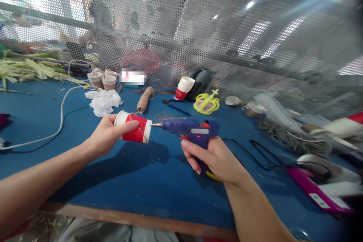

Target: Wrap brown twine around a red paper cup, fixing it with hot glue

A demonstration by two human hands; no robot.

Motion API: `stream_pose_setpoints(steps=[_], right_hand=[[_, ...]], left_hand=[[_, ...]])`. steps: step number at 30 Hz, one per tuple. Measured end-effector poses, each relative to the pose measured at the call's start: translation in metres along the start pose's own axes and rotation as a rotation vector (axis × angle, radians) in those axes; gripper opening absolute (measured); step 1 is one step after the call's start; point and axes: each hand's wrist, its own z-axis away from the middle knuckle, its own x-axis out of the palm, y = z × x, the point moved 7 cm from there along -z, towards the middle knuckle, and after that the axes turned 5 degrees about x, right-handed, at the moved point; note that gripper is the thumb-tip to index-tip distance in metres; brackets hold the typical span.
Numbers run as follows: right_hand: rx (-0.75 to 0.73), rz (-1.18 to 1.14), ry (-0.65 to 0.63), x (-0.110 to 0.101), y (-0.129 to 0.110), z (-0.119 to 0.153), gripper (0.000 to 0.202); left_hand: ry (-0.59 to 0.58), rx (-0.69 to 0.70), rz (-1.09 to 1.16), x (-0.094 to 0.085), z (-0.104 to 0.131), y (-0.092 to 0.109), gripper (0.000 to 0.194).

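My left hand [109, 134] is closed around a red and white paper cup [141, 130], which lies on its side in the air above the table. A strand of twine runs loosely across the cup's wall. In my right hand [211, 159] is a blue hot glue gun [187, 126], its red light lit and my fingers wrapped round the handle. The metal nozzle points left and comes up to the base end of the cup; whether it touches I cannot tell. Just behind the cup lies a roll of jute twine [145, 100].
White crumpled plastic [104, 101], twine-wrapped cups [109, 80], pliers [177, 107], stacked paper cups [184, 87] and a yellow crown-shaped piece [206, 103] stand along the back. A magenta power strip [317, 189] and grey cord [295, 136] lie right. Perforated metal [181, 19] rises behind.
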Motion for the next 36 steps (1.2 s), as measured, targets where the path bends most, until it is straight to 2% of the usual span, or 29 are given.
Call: stream_pose_setpoints(steps=[21, 29, 36], right_hand=[[-0.039, 0.045, -0.038, 0.0057, 0.0011, 0.0011, 0.023], [-0.046, 0.018, 0.014, 0.0022, 0.0003, -0.0027, 0.024], [-0.054, 0.013, -0.029, 0.0066, -0.0005, -0.0003, 0.024]], left_hand=[[0.025, -0.049, 0.007, -0.0020, -0.0001, -0.0046, 0.015], [0.013, -0.042, 0.007, 0.0027, 0.0032, -0.0002, 0.012], [0.034, -0.087, 0.009, -0.0015, 0.0008, -0.0051, 0.018]])
